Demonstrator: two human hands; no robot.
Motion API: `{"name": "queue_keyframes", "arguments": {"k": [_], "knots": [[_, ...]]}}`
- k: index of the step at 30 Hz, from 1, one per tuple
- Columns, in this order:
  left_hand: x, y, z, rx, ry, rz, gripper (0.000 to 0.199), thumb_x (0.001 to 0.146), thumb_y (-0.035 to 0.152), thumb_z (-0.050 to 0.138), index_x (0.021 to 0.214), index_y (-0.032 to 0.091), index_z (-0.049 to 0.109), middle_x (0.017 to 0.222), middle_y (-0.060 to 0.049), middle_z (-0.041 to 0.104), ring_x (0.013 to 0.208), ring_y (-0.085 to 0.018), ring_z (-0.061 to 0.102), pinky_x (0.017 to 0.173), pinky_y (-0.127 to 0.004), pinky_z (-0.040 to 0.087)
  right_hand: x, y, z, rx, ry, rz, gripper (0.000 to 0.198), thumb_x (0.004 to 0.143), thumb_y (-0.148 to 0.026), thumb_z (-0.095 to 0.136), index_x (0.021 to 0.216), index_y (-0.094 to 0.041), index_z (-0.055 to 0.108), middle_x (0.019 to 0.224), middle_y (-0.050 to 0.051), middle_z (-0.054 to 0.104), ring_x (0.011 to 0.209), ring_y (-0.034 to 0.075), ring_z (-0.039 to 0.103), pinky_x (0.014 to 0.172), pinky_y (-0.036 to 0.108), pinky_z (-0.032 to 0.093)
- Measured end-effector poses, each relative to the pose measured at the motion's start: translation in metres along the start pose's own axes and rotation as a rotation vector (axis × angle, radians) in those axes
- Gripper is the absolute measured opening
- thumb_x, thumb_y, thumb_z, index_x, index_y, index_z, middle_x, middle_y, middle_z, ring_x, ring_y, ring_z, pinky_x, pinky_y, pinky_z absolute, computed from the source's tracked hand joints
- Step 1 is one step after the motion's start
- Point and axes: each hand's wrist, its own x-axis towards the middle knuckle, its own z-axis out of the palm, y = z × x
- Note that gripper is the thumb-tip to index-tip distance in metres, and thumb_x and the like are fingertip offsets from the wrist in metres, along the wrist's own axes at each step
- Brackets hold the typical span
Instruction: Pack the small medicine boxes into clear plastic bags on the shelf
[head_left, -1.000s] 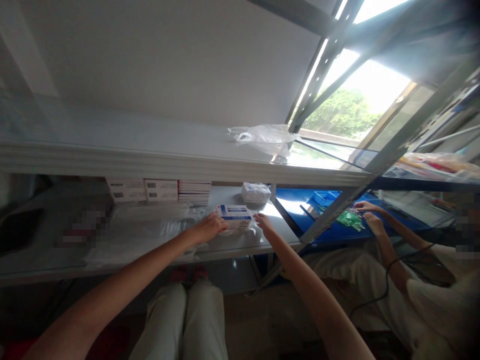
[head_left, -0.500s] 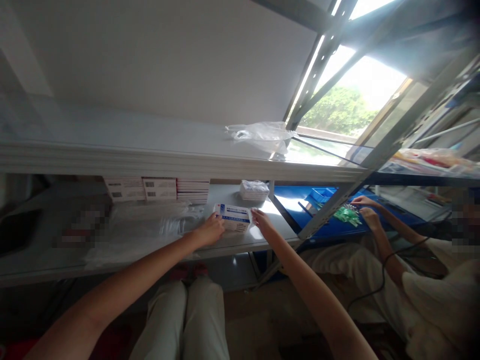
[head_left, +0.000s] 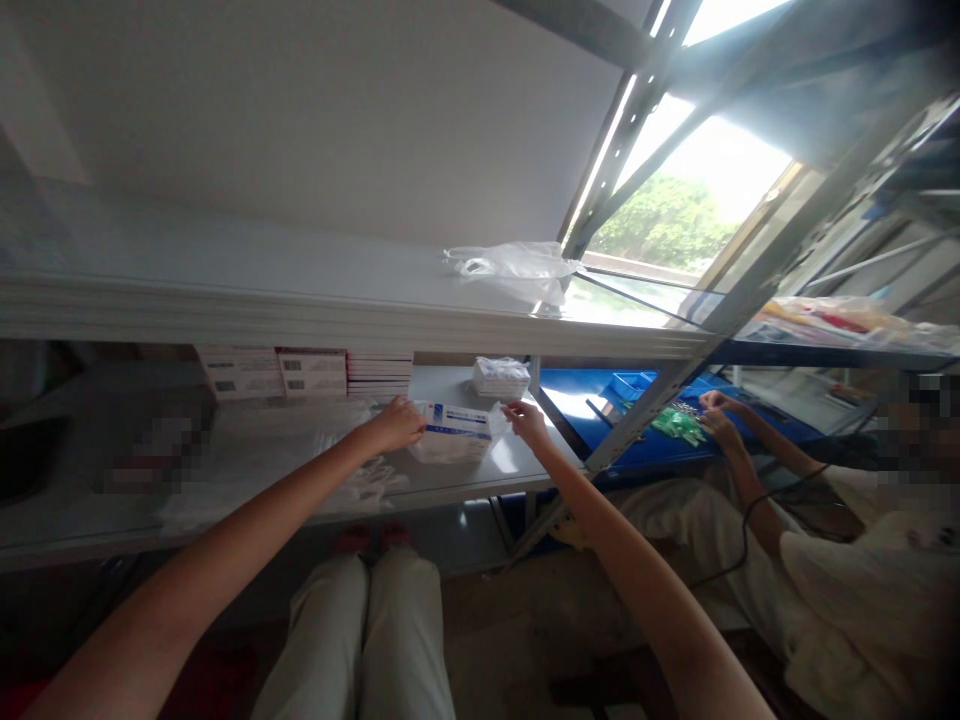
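A white box with blue print (head_left: 457, 416) lies on the grey shelf, with a clear plastic bag (head_left: 498, 421) around it. Beside the box's left end, my left hand (head_left: 402, 424) is closed on the bag's edge. My right hand (head_left: 526, 422) pinches the plastic a little beyond the right end. Loose clear bags (head_left: 300, 440) are spread over the shelf to the left, with some crumpled plastic below my left hand.
White boxes with barcodes (head_left: 311, 374) stand in a row at the back. A small plastic-wrapped stack (head_left: 501, 378) sits behind my right hand. A slanted metal upright (head_left: 645, 425) stands to the right; beyond it a co-worker's hands (head_left: 720, 420) handle green items (head_left: 677, 424) on a blue table.
My left hand has moved left, off the box's front edge to the plastic at its end. The plastic now stretches past both ends of the box. The view has shifted slightly.
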Motion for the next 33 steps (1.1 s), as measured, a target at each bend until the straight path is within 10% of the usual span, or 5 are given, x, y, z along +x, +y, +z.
{"name": "queue_keyframes", "arguments": {"k": [7,21,26,33], "knots": [[-0.011,-0.04,-0.004,0.327,0.127,0.021,0.022,0.08,0.003,0.052,0.088,0.017,0.068,0.096,-0.006,0.068,0.106,-0.024,0.054,0.114,-0.058,0.004,0.014,-0.009,0.014,0.251,0.095,0.155,0.023,0.07,-0.041,0.061,0.073,-0.019,0.067,0.065,0.003,0.064,0.065,0.018,0.058,0.059,0.026,0.041],[0.034,-0.043,0.003,0.137,0.065,-0.263,0.017,0.083,0.011,0.051,0.09,0.006,0.067,0.078,-0.02,0.069,0.077,-0.028,0.063,0.077,-0.04,0.038,0.02,-0.014,0.021,0.576,-0.042,0.259,0.019,0.073,-0.039,0.059,0.075,-0.02,0.057,0.061,0.003,0.061,0.05,0.014,0.051,0.043,0.024,0.036],[0.034,-0.045,-0.001,0.145,0.145,-0.204,0.018,0.082,0.011,0.055,0.07,0.009,0.068,0.075,-0.018,0.067,0.086,-0.029,0.06,0.081,-0.04,0.037,0.028,-0.02,0.01,0.696,-0.016,0.192,0.028,0.075,-0.044,0.059,0.09,-0.02,0.061,0.086,0.007,0.068,0.063,0.014,0.057,0.049,0.022,0.04],[0.008,-0.05,-0.04,0.07,0.197,0.022,0.028,0.083,0.026,0.065,0.109,0.016,0.063,0.107,-0.01,0.064,0.106,-0.023,0.055,0.094,-0.034,0.037,0.016,-0.016,-0.009,0.677,-0.141,-0.005,0.032,0.075,-0.052,0.063,0.088,-0.022,0.062,0.103,0.007,0.067,0.102,0.024,0.06,0.079,0.032,0.048]]}}
